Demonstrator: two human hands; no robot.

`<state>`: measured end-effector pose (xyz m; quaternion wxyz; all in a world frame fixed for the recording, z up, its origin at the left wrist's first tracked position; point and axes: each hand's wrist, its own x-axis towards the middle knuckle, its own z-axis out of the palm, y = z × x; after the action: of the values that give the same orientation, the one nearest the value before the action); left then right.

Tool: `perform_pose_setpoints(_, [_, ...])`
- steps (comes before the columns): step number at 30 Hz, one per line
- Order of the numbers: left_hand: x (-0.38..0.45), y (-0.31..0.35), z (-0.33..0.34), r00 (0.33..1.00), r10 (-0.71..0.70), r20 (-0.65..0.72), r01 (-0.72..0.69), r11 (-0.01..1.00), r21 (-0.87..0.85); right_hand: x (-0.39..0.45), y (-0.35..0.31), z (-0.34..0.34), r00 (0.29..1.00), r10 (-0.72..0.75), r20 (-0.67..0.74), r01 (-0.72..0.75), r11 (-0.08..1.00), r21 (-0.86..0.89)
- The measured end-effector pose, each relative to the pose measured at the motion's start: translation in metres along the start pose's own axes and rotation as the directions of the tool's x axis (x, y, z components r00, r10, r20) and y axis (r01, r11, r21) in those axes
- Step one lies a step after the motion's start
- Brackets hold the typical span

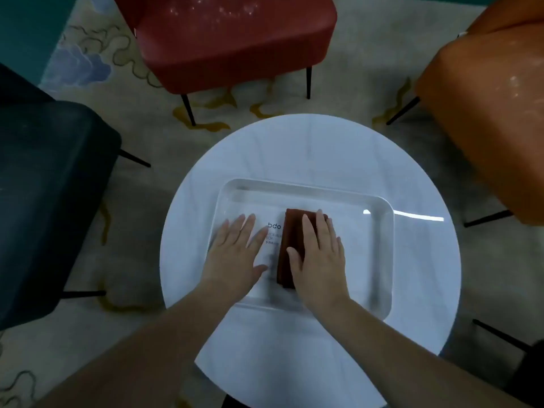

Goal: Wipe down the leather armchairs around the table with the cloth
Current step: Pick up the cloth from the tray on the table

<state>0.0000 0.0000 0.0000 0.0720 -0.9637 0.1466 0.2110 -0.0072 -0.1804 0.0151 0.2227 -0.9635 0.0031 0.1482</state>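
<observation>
A folded dark red cloth point(290, 228) lies in a clear plastic tray point(379, 248) on the round white table point(309, 148). My right hand point(319, 254) lies flat on the cloth with straight fingers. To its left, my left hand point(235, 251) rests flat on the tray bottom, fingers spread, holding nothing. Three leather armchairs ring the table: a red one point(229, 39) at the far side with pale specks on its seat, an orange one point(494, 113) on the right with pale smears, and a dark teal one point(44, 195) on the left.
A patterned beige rug point(368, 69) covers the floor under the chairs. Thin black chair legs point(188, 110) stick out toward the table on all sides. Another dark leg point(500, 334) shows at the lower right.
</observation>
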Motion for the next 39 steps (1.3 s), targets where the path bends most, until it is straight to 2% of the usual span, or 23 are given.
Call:
perform_pose_setpoints(2, [0.003, -0.004, 0.002, 1.0, -0.012, -0.012, 0.011, 0.999, -0.032, 0.005, -0.004, 0.009, 0.997, 0.06, -0.048, -0.058, 0.998, 0.038])
perform_pose_setpoints(5, [0.001, -0.006, 0.011, 0.997, -0.001, -0.073, -0.004, 0.998, -0.062, 0.009, -0.009, 0.022, 0.992, 0.118, -0.042, -0.116, 0.992, 0.044])
perform_pose_setpoints(8, [0.001, -0.006, 0.012, 0.997, -0.009, -0.079, 0.004, 0.998, -0.069, 0.013, -0.007, 0.03, 0.985, 0.147, -0.088, -0.148, 0.989, -0.004])
perform_pose_setpoints(11, [0.001, -0.005, 0.013, 0.997, -0.015, -0.079, 0.008, 0.996, -0.091, 0.014, -0.007, 0.031, 0.963, 0.234, -0.131, -0.244, 0.968, -0.059])
perform_pose_setpoints(17, [0.001, -0.001, 0.003, 0.999, -0.029, -0.029, 0.026, 0.993, -0.112, 0.024, -0.007, 0.024, 0.965, 0.25, -0.081, -0.259, 0.958, -0.126])
perform_pose_setpoints(20, [-0.003, -0.003, -0.005, 1.0, -0.011, 0.006, 0.012, 0.995, -0.103, 0.032, 0.001, 0.011, 0.975, 0.219, 0.024, -0.217, 0.973, -0.08])
perform_pose_setpoints(23, [-0.014, -0.005, -0.012, 1.0, -0.013, 0.016, 0.014, 0.993, -0.113, 0.036, 0.012, -0.005, 0.971, 0.19, 0.146, -0.208, 0.971, 0.119])
perform_pose_setpoints(25, [-0.025, -0.004, -0.017, 0.999, -0.022, 0.023, 0.025, 0.99, -0.137, 0.031, 0.019, -0.015, 0.971, 0.137, 0.194, -0.173, 0.967, 0.185])
perform_pose_setpoints(31, [-0.063, 0.005, -0.034, 0.996, -0.067, 0.061, 0.079, 0.974, -0.213, -0.002, 0.03, -0.051, 0.977, 0.052, 0.206, -0.098, 0.97, 0.222])
perform_pose_setpoints(34, [-0.088, 0.017, -0.039, 0.987, -0.148, 0.067, 0.161, 0.947, -0.278, -0.017, 0.03, -0.068, 0.982, 0.007, 0.188, -0.057, 0.964, 0.259])
perform_pose_setpoints(39, [-0.134, 0.042, -0.043, 0.956, -0.288, 0.053, 0.288, 0.892, -0.347, -0.034, 0.026, -0.092, 0.96, -0.107, 0.258, 0.04, 0.967, 0.25])
